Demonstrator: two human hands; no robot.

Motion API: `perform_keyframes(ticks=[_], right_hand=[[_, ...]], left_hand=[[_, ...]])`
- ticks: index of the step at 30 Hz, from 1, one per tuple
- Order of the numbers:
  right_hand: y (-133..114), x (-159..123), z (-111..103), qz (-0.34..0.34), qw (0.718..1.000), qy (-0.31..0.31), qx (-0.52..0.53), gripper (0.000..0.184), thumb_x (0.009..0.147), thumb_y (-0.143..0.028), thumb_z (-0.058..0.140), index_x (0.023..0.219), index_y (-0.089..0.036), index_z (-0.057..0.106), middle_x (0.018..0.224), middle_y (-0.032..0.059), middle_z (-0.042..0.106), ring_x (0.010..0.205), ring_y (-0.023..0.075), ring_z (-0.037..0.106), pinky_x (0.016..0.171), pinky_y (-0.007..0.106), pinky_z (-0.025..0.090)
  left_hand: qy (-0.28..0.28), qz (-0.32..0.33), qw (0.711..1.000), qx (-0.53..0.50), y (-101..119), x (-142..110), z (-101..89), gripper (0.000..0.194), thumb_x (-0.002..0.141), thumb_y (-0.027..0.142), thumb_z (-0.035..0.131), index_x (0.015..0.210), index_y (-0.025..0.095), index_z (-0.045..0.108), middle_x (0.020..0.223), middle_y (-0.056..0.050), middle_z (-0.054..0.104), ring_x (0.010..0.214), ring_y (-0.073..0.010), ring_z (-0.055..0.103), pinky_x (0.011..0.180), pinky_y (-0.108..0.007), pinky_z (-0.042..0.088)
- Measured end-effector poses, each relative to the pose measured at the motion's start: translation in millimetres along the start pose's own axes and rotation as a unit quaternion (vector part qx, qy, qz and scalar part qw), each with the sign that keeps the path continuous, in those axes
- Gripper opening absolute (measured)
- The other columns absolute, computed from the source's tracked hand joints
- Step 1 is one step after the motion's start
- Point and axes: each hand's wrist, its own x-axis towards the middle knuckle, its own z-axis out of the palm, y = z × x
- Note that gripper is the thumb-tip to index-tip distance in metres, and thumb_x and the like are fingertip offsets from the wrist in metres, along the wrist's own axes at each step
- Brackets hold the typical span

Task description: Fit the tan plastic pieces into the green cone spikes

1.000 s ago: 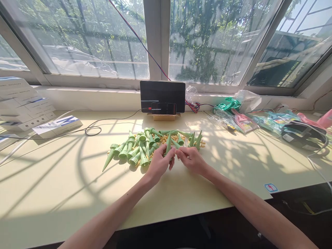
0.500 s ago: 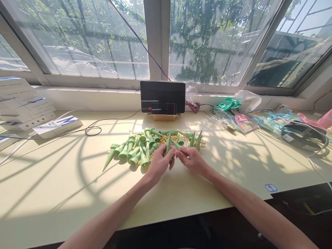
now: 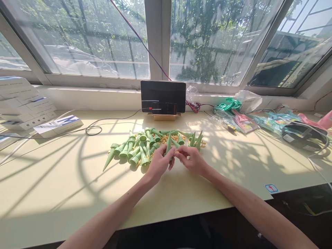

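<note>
- Left hand (image 3: 158, 162) closed around an upright green spike (image 3: 168, 143), point up, near the middle of the table (image 3: 64, 183), a little toward its far edge.
- Right hand (image 3: 191, 159) just beside the left, fingertips (image 3: 178, 152) pinched at the base of the same spike; something small and yellowish between them, too small to make out.
- Both forearms reaching in from the near edge, meeting at the spike.
- Pile of green spikes (image 3: 135, 148) just beyond and to the left of the hands, most lying flat, a few standing point up on the right of the pile.
- One lone spike (image 3: 109, 159) at the left end of the pile, point toward the near left corner.
- Small yellow pieces (image 3: 166, 138) scattered among the pile, toward the far edge.
- Dark screen (image 3: 163, 96) propped at the far edge, centre, against the window sill.
- Phone (image 3: 164, 108) on a small stand right in front of the screen.
- Black cable (image 3: 93, 130) looped on the table, left of the screen.
- White boxes (image 3: 23, 107) stacked at the far left corner.
- Flat white box (image 3: 58, 124) with blue marking beside them.
- Plastic bags (image 3: 241, 114) with green and pink items along the far right edge.
- Black device (image 3: 302, 135) with cords at the right edge.
- Small blue-and-red sticker (image 3: 271, 187) near the right end of the near edge.
- Strong sunlight and window-frame shadows across the table.
</note>
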Motion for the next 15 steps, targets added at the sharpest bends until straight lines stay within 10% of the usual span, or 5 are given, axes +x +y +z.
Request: perform_keyframes(ticks=[15], right_hand=[[7.4,0.8,0.5,0.022,0.999,-0.018,-0.019,0.056,0.103,-0.052,0.037,0.062,-0.018,0.052,0.051,-0.0040,0.043,0.048,0.0088,0.039,0.052,0.024,0.031]], left_hand=[[-0.018,0.010,1.000,0.017,3.5,-1.6,2.2,0.032,0.089,0.046,0.064,0.079,0.017,0.057,0.067,-0.001,0.057,0.050,-0.0091,0.048,0.043,-0.022,0.039]])
